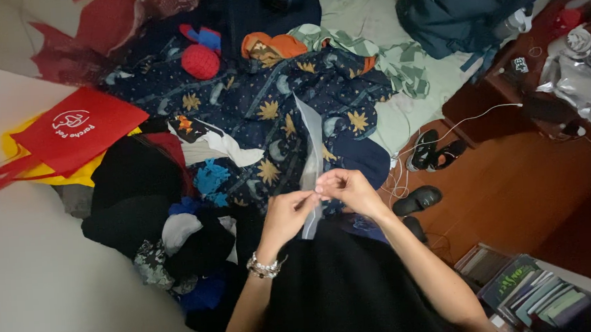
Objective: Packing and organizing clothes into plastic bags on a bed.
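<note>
Both hands meet over the bed and pinch a thin clear plastic bag (310,141) that stands up on edge between them. My left hand (286,212), with a beaded bracelet on the wrist, holds its lower edge. My right hand (348,189) grips the same edge from the right, fingers touching the left hand's. Under the hands lies a black garment (342,285). Behind the bag spreads a dark blue blanket (265,97) printed with yellow stars and moons.
A red tote bag (71,130) over a yellow one lies at left on the bed. A heap of black and blue clothes (156,214), a red knitted ball (200,61), sandals (436,150) on the wooden floor, books (531,295) and a dark backpack (469,5) surround me.
</note>
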